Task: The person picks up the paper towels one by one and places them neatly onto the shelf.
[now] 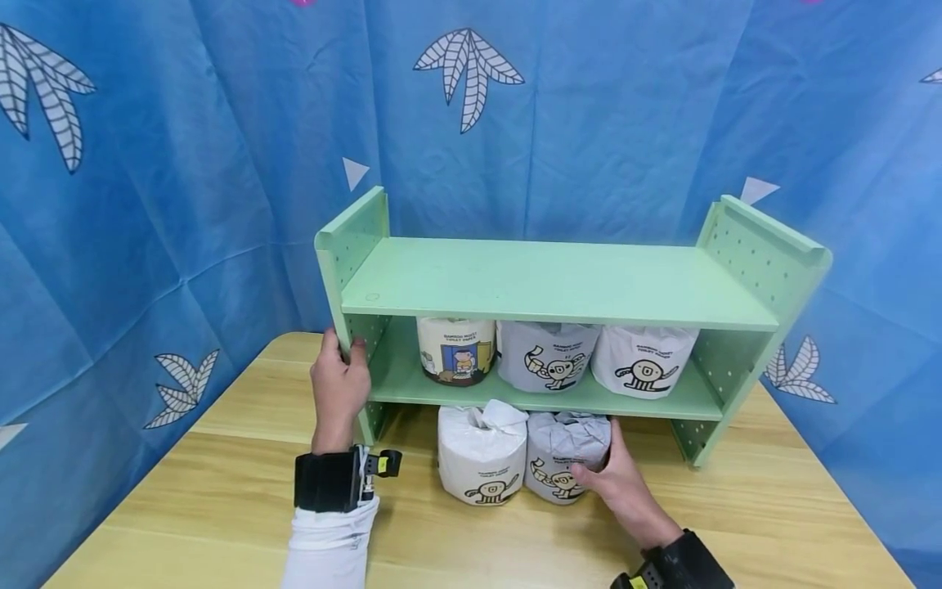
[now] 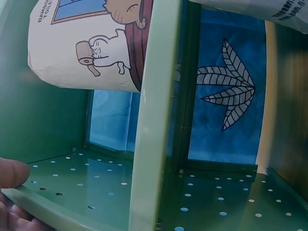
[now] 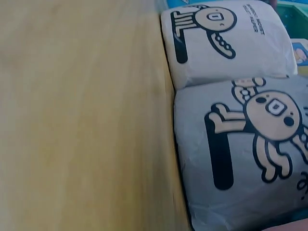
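Note:
A mint-green shelf unit (image 1: 552,282) stands on a wooden table (image 1: 221,491). My left hand (image 1: 340,380) grips the front edge of its left side panel; the thumb (image 2: 9,173) shows on the perforated panel (image 2: 77,187) in the left wrist view. My right hand (image 1: 614,478) holds a grey wrapped toilet roll (image 1: 565,458) (image 3: 250,159) that stands on the table under the lower shelf, thumb in front and fingers on its right side. A white wrapped roll (image 1: 482,462) (image 3: 226,38) touches it on the left.
Three wrapped rolls sit on the lower shelf: a cartoon-window one (image 1: 456,350) (image 2: 86,43), a grey one (image 1: 546,356) and a white one (image 1: 643,360). The top shelf holds nothing. A blue leaf-print curtain (image 1: 184,164) surrounds the table on three sides.

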Tool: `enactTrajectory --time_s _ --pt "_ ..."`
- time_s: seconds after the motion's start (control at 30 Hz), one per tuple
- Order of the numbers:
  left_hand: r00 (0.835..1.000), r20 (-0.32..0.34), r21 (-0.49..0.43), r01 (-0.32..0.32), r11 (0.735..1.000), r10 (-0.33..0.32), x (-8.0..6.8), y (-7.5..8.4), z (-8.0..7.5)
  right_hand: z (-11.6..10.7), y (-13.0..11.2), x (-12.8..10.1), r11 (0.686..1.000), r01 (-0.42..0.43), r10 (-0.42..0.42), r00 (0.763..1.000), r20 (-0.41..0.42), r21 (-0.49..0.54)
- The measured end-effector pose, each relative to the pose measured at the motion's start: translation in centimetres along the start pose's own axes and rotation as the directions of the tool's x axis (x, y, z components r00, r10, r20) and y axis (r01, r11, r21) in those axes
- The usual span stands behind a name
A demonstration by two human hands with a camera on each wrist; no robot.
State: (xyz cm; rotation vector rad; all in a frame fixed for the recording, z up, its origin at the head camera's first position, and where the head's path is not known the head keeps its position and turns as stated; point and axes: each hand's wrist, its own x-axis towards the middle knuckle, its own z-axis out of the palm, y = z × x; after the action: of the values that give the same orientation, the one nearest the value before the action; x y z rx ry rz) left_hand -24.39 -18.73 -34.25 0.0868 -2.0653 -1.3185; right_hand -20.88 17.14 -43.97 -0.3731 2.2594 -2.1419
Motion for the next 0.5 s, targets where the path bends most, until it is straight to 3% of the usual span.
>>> enactTrajectory --time_s 0.33,0.5 --pt "1.000 0.011 0.011 -0.001 1.000 0.000 0.2 0.2 0.0 -0.1 0.2 1.4 0.993 -0.074 0.066 0.994 -0.085 -0.095" --pt "1.000 0.013 0.013 0.006 1.000 -0.006 -0.1 0.2 -0.2 -0.4 0.2 1.5 0.988 -0.077 0.069 0.996 -0.061 -0.133"
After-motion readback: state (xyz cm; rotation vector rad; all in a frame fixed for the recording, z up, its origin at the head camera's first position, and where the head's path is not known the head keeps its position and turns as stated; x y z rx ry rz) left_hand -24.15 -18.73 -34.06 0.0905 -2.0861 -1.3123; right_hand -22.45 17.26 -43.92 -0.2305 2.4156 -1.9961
